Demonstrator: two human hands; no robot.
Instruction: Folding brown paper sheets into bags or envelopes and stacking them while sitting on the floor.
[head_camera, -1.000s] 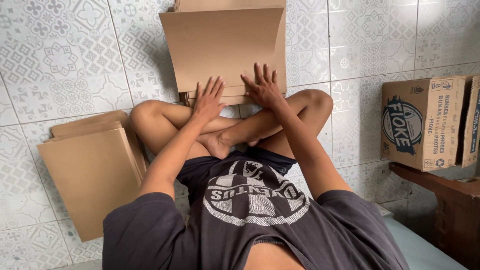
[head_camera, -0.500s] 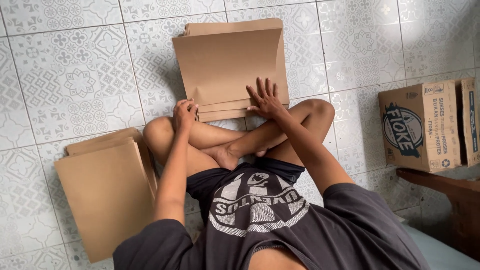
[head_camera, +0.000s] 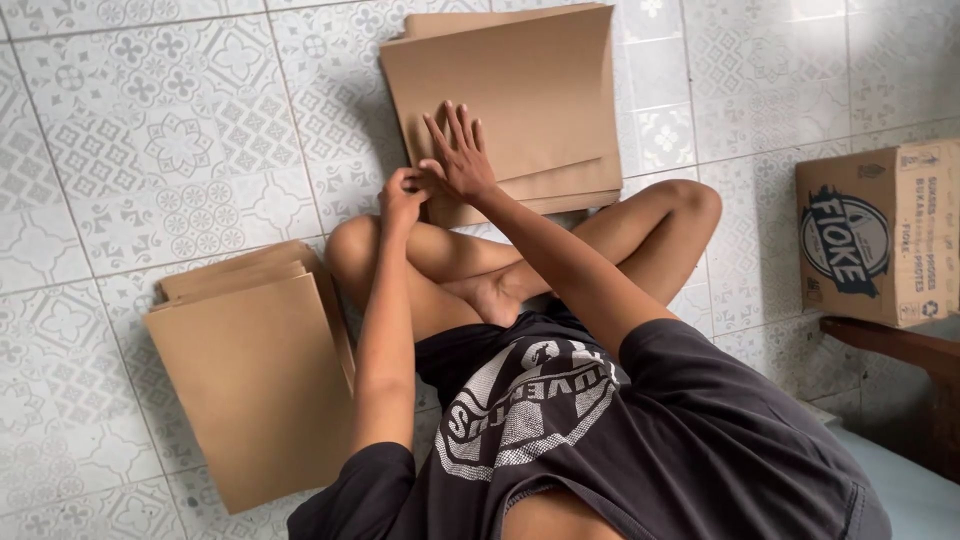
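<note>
A person sits cross-legged on a patterned tile floor, seen from above by a camera on their own head. At the upper centre of the frame a stack of brown cardboard sheets lies flat on the tiles, just beyond the crossed legs, close enough to reach without leaning.

The right hand lies on the stack's near left part, its fingers spread wide and flat, gripping nothing; it looks to be pressing the sheets down so they stay put. The left hand sits just beside it at the stack's near left corner, its fingers curled in as if pinching the edge of a sheet. The right hand partly covers that spot, so I cannot tell whether a sheet is truly gripped.

A second stack of like sheets lies at lower left, beside the left knee and touched by neither hand. At the right edge a printed carton rests on dark wood, both cut off by the frame. The first stack's top edge also runs out of view, so its sheets cannot be counted.
</note>
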